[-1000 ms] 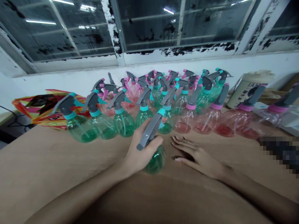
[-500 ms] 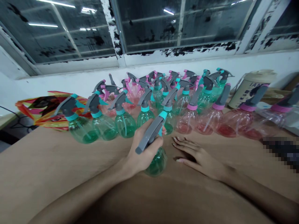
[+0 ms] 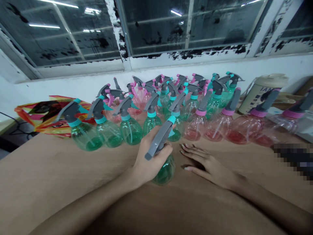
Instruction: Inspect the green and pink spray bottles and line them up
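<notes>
Green spray bottle (image 3: pixel 164 172) held in the left hand (image 3: pixel 146 169) at a wood-toned table (image 3: pixel 53 176).
That hand wraps its fingers and thumb around the bottle, below the grey trigger head (image 3: pixel 159 137) (teal nozzle (image 3: pixel 171 119) facing away). Just to its right, the right hand (image 3: pixel 209 164) lies palm down, fingers loosely spread. Ahead stand green bottles (image 3: pixel 132 131) beyond the left hand and pink bottles (image 3: pixel 236 132) beyond the right.

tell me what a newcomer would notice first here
Most likely the green spray bottle in the left hand, near the picture's middle. Just beyond it, a crowd of green and pink spray bottles stretches toward the wall under dark windows, with a bright orange bag at the left.
</notes>
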`<state>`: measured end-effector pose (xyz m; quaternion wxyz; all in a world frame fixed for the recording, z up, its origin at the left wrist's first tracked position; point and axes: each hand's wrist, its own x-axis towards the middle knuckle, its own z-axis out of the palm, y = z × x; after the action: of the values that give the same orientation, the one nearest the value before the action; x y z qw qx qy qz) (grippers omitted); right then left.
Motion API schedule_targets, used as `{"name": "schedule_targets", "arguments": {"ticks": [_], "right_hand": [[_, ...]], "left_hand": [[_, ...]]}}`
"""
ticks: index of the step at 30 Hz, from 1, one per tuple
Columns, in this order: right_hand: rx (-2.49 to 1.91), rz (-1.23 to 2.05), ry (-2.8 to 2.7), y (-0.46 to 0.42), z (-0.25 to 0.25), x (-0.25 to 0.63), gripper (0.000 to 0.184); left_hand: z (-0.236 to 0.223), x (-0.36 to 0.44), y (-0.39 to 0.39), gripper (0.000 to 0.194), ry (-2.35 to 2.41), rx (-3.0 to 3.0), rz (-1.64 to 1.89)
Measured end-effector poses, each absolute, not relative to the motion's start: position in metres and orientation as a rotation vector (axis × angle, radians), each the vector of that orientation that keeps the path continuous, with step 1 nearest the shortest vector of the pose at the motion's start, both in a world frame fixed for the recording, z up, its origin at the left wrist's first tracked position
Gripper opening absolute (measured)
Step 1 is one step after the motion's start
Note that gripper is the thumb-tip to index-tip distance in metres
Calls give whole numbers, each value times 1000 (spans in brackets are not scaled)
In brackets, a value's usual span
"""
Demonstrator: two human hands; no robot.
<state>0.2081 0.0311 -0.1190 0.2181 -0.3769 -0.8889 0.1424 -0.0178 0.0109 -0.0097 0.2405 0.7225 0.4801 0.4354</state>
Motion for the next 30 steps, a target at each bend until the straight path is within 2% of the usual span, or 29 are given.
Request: {"name": "schedule_targets", "arguments": {"ticks": [13, 30], "right_hand": [[-1049, 400, -2451, 31, -121, 208, 57], [-1082, 427, -2449, 30, -119, 207, 56]], "left_hand": [[-17, -19, 14, 16, 1322, 1928, 1190], [-5, -22, 15, 16, 1158, 1982, 1141]]}}
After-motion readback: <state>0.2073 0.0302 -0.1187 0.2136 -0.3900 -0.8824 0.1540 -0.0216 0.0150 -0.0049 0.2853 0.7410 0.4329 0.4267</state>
